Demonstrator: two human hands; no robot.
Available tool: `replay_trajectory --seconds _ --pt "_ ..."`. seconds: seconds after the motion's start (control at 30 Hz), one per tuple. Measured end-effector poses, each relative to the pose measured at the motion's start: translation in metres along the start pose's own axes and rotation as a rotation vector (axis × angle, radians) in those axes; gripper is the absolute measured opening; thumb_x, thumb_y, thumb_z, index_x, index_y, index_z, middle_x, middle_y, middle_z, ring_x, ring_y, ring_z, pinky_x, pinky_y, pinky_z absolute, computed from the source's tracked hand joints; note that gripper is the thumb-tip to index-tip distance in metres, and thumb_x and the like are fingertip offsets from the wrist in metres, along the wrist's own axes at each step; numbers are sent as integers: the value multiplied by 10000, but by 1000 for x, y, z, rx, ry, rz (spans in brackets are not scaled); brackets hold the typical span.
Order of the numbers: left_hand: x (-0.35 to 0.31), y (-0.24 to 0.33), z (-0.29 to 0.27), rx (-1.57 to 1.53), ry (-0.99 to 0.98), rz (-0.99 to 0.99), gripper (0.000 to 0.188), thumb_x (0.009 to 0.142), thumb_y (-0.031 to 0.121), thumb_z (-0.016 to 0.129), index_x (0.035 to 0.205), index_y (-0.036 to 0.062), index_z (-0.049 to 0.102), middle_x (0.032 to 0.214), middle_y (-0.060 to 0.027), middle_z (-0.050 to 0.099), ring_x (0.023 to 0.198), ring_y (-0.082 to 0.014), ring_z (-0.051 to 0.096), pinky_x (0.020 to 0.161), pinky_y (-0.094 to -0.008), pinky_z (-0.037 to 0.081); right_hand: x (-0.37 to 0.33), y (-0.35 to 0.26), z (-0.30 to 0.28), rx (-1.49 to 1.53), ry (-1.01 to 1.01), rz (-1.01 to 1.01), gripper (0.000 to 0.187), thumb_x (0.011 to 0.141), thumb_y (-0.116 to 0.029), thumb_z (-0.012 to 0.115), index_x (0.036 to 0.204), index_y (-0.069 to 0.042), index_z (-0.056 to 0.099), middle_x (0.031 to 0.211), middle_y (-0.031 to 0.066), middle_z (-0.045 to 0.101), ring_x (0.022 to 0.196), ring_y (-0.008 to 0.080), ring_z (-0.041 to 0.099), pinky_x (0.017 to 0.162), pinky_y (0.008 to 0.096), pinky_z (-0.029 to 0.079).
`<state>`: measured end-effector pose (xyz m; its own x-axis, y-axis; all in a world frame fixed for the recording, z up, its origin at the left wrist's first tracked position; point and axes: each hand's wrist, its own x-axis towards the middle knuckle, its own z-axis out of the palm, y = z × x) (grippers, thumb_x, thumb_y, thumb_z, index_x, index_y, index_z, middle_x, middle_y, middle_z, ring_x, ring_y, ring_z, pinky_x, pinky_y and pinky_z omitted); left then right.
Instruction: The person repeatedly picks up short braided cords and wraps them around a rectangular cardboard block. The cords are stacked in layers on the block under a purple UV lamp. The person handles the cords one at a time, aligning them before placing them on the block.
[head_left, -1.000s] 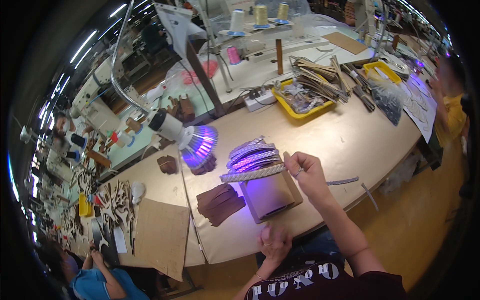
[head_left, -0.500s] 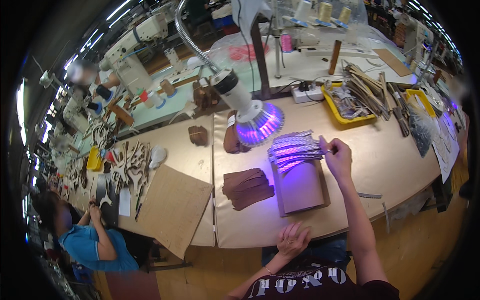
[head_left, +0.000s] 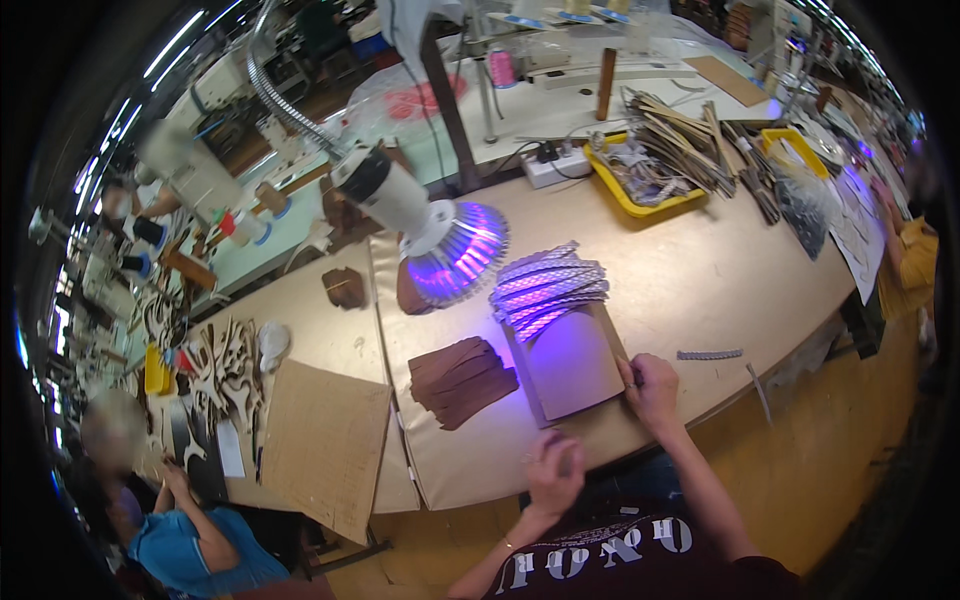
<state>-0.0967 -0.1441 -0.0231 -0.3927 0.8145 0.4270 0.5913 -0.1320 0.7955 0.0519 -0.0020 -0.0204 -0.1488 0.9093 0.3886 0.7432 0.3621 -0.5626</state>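
Observation:
In front of me lies a brown board with a raised curved top (head_left: pixel 572 372), like a shaped cardboard form. Several braided grey-white strips (head_left: pixel 550 288) are layered across its far end, lit violet by the lamp. My right hand (head_left: pixel 652 396) is at the board's near right edge, fingers curled and thumb against that edge. My left hand (head_left: pixel 556 474) hovers at the table's front edge, slightly blurred, fingers loosely bent and apart, holding nothing. Left of the board is a flat stack of dark brown strips (head_left: pixel 462 382).
A lamp with a finned, violet-glowing head (head_left: pixel 455 255) hangs left of the strips. Yellow trays (head_left: pixel 655 208) and thin sticks lie at the back right. Loose braided pieces (head_left: pixel 710 354) lie right. A cardboard sheet (head_left: pixel 325 440) lies left, near a seated co-worker in blue (head_left: pixel 205 545).
My right hand has left the ends of the braided strips and come nearer, to the board's near right edge. My left hand has lifted and turned slightly. The whole view has shifted.

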Motion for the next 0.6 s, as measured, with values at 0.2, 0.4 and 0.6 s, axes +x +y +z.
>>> replay_trajectory --seconds 0.2,0.4,0.6 --pt "53 -40 -36 304 -12 261 217 768 70 716 975 82 652 1034 -111 631 982 -297 589 885 -424 419 5 -8 -6 8 -68 7 319 871 -241 692 654 -60 543 592 105 528 562 312 518 554 423 396" --pt "69 -53 -44 408 95 147 265 803 88 708 1064 82 667 1038 -74 628 996 -268 573 905 -418 403 1 -2 -3 3 -78 28 285 853 -246 712 708 -54 558 651 104 556 586 305 527 567 427 411" --pt "80 -68 -42 602 35 165 250 807 140 729 1051 94 704 1029 -59 620 998 -245 560 917 -416 383 -1 -13 -19 228 71 -213 398 748 -148 783 1067 -52 565 995 144 582 871 304 591 715 402 492"
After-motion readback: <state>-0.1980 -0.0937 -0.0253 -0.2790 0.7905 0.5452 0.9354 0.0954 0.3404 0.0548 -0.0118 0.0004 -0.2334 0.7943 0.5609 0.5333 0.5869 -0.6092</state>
